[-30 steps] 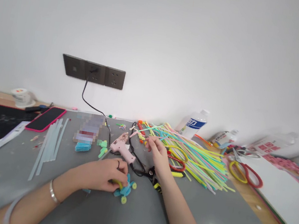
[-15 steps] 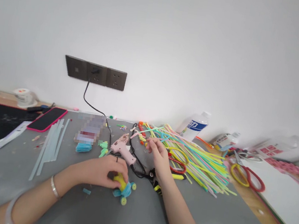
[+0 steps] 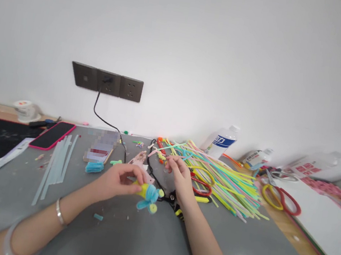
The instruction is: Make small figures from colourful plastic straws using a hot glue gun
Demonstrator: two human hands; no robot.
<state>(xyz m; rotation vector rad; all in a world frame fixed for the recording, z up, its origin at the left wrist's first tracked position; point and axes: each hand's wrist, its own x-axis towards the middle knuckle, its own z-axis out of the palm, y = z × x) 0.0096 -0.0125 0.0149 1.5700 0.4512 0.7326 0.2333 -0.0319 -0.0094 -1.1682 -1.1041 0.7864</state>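
Fingers of the left hand (image 3: 118, 181) pinch the yellow end of a small yellow-and-blue fuzzy-stem figure (image 3: 151, 194) above the grey tabletop (image 3: 138, 247); long axis runs out rightward from the fingertips, blue end toward the right hand (image 3: 181, 181), left nearer. Right thumb and index bunched beside a small yellow fuzzy piece (image 3: 161, 155), can't tell if gripping. Around: black-and-yellow pliers (image 3: 172, 198) by right wrist, pink plastic glue gun (image 3: 148, 179) partly hidden behind figure, red-and-yellow-handled scissors (image 3: 202, 193), pastel fuzzy stems (image 3: 228, 188) piled right

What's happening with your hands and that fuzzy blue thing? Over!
Left hand: pinching fuzzy blue thing by its yellow end. Right hand: beside pipe cleaners, grip unclear. Glue gun: close behind left hand, partly hidden.
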